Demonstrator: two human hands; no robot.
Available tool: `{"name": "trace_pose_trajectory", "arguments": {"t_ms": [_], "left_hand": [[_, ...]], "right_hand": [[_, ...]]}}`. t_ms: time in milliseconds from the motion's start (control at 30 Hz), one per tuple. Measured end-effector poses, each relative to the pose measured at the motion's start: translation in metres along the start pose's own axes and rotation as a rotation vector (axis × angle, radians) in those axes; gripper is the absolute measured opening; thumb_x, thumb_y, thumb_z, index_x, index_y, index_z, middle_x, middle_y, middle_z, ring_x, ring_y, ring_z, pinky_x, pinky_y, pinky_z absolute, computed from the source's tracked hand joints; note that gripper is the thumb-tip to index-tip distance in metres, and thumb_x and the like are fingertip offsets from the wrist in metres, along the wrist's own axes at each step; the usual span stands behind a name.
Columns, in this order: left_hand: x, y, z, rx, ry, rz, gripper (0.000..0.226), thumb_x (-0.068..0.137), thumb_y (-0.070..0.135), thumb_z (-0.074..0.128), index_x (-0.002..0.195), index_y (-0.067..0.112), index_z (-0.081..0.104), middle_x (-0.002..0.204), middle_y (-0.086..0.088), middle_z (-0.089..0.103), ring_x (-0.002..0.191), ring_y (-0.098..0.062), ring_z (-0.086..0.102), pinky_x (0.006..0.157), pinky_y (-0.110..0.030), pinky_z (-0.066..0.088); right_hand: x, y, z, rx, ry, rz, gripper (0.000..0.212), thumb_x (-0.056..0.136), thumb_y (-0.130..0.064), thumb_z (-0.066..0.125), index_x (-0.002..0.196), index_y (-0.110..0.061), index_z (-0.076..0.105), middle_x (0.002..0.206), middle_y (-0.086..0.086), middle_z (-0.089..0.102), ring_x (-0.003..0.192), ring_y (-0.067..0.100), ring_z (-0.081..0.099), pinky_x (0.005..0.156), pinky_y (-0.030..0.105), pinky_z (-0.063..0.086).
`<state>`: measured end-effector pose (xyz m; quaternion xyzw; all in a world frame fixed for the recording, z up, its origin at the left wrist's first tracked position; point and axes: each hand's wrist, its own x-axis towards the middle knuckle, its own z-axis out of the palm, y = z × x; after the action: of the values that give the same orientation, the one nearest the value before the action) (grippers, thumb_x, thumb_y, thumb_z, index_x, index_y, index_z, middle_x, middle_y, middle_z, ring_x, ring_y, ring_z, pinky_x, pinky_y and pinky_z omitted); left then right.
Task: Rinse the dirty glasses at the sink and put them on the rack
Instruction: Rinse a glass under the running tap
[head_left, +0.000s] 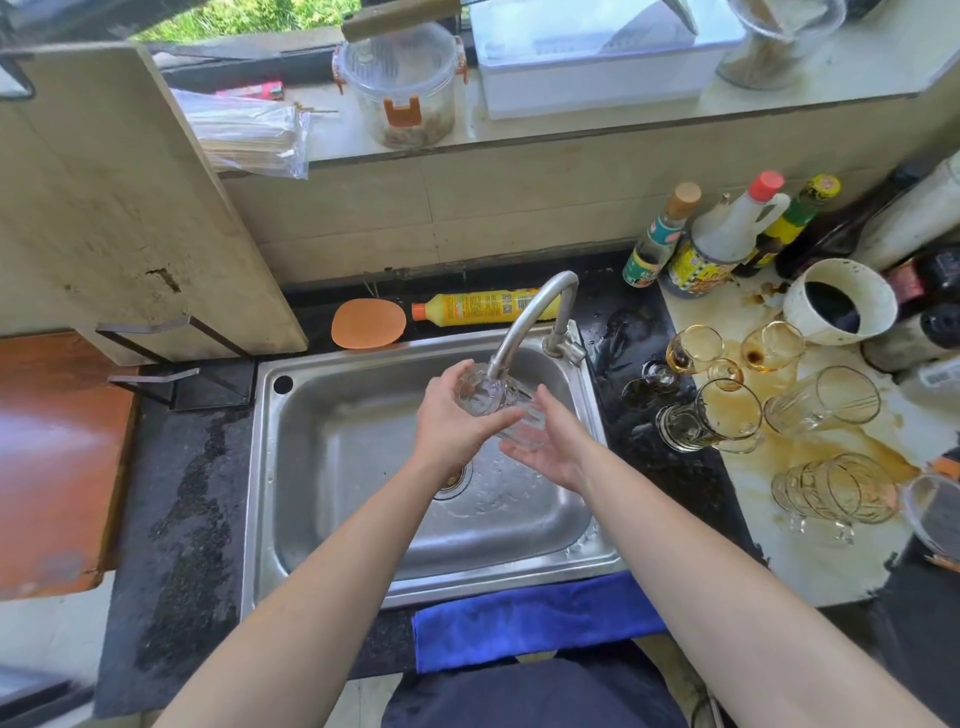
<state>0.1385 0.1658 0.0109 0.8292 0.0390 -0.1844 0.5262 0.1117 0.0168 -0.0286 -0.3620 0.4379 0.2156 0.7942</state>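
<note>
At frame centre, the left hand (457, 423) gripped a clear glass (483, 397) under the tap (535, 312), above the sink (262, 467). The right hand (550, 449) lay open, fingers straight against the glass. Stained glasses (709, 415) sat on the table (821, 569), at the right.

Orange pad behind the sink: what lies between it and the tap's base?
A yellow bottle lying on its side, orange cap toward the orange pad, far end behind the tap; head view.

Strong daylight comes from the window (244, 18) ahead of me, glaring off the white plastic tub (587, 91) on the sill (862, 70) and the wet stainless-steel sink (322, 467). Edges bow, fisheye; corners blur.
</note>
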Motion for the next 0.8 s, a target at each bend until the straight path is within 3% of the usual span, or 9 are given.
{"name": "trace_pose_trajectory", "arguments": {"t_ms": [133, 200, 267, 333, 433, 533, 700, 800], "left_hand": [[0.003, 0.001, 0.002, 0.025, -0.005, -0.008, 0.090, 0.065, 0.036, 0.094, 0.142, 0.019, 0.050, 0.133, 0.006, 0.052, 0.117, -0.006, 0.050, 0.097, -0.021, 0.037], [0.003, 0.003, 0.003, 0.050, -0.024, 0.021, 0.082, 0.067, 0.033, 0.093, 0.137, 0.022, 0.053, 0.128, 0.007, 0.054, 0.114, -0.006, 0.050, 0.094, -0.020, 0.038], [0.002, 0.001, 0.004, 0.067, -0.060, 0.040, 0.073, 0.068, 0.028, 0.092, 0.131, 0.029, 0.055, 0.122, 0.005, 0.056, 0.113, -0.009, 0.053, 0.089, -0.018, 0.039], [0.001, -0.004, 0.006, 0.045, -0.096, 0.035, 0.074, 0.067, 0.024, 0.092, 0.131, 0.032, 0.056, 0.123, 0.002, 0.056, 0.116, -0.011, 0.053, 0.091, -0.017, 0.040], [0.000, -0.011, 0.006, -0.042, -0.154, 0.003, 0.083, 0.065, 0.020, 0.092, 0.136, 0.038, 0.053, 0.129, 0.003, 0.059, 0.121, -0.011, 0.056, 0.100, -0.027, 0.048], [0.000, -0.014, -0.001, -0.109, -0.184, -0.005, 0.069, 0.073, 0.008, 0.086, 0.127, 0.033, 0.052, 0.118, 0.004, 0.063, 0.107, -0.012, 0.062, 0.083, -0.019, 0.052], [0.005, -0.018, -0.007, -0.244, -0.082, -0.173, 0.057, 0.080, 0.038, 0.083, 0.128, 0.027, 0.053, 0.119, -0.004, 0.062, 0.104, -0.018, 0.062, 0.081, -0.030, 0.054], [0.006, -0.022, -0.008, -0.335, -0.027, -0.245, 0.055, 0.073, 0.046, 0.086, 0.119, 0.028, 0.062, 0.120, -0.013, 0.066, 0.106, -0.026, 0.066, 0.085, -0.039, 0.054]], "right_hand": [[0.003, 0.002, -0.007, 0.042, -0.030, 0.068, 0.042, 0.101, -0.052, 0.054, 0.131, -0.023, 0.053, 0.132, 0.022, 0.052, 0.109, 0.038, 0.064, 0.097, 0.052, 0.056], [0.001, 0.003, -0.008, 0.098, -0.059, 0.097, 0.038, 0.099, -0.051, 0.058, 0.122, -0.021, 0.057, 0.125, 0.024, 0.057, 0.107, 0.040, 0.067, 0.087, 0.046, 0.062], [-0.001, 0.003, -0.008, 0.150, -0.067, 0.107, 0.047, 0.097, -0.051, 0.062, 0.129, -0.017, 0.056, 0.123, 0.025, 0.061, 0.105, 0.038, 0.069, 0.081, 0.040, 0.064], [0.001, 0.004, -0.009, 0.199, -0.072, 0.102, 0.060, 0.094, -0.051, 0.066, 0.138, -0.013, 0.052, 0.125, 0.026, 0.061, 0.106, 0.035, 0.069, 0.086, 0.039, 0.062], [0.003, 0.003, -0.008, 0.223, -0.081, 0.058, 0.066, 0.088, -0.046, 0.076, 0.138, -0.012, 0.050, 0.127, 0.028, 0.057, 0.110, 0.035, 0.068, 0.090, 0.041, 0.061], [0.006, -0.002, -0.010, 0.130, -0.091, -0.032, 0.072, 0.077, -0.036, 0.089, 0.135, -0.012, 0.055, 0.132, 0.026, 0.060, 0.113, 0.038, 0.068, 0.098, 0.046, 0.058], [0.004, -0.011, -0.005, -0.072, -0.221, -0.117, 0.050, 0.084, -0.023, 0.081, 0.128, -0.003, 0.066, 0.126, 0.018, 0.068, 0.099, 0.023, 0.070, 0.090, 0.034, 0.059], [0.003, -0.016, 0.000, -0.140, -0.263, -0.128, 0.055, 0.084, -0.028, 0.082, 0.130, -0.003, 0.065, 0.124, 0.014, 0.069, 0.103, 0.023, 0.070, 0.092, 0.036, 0.057]]}}
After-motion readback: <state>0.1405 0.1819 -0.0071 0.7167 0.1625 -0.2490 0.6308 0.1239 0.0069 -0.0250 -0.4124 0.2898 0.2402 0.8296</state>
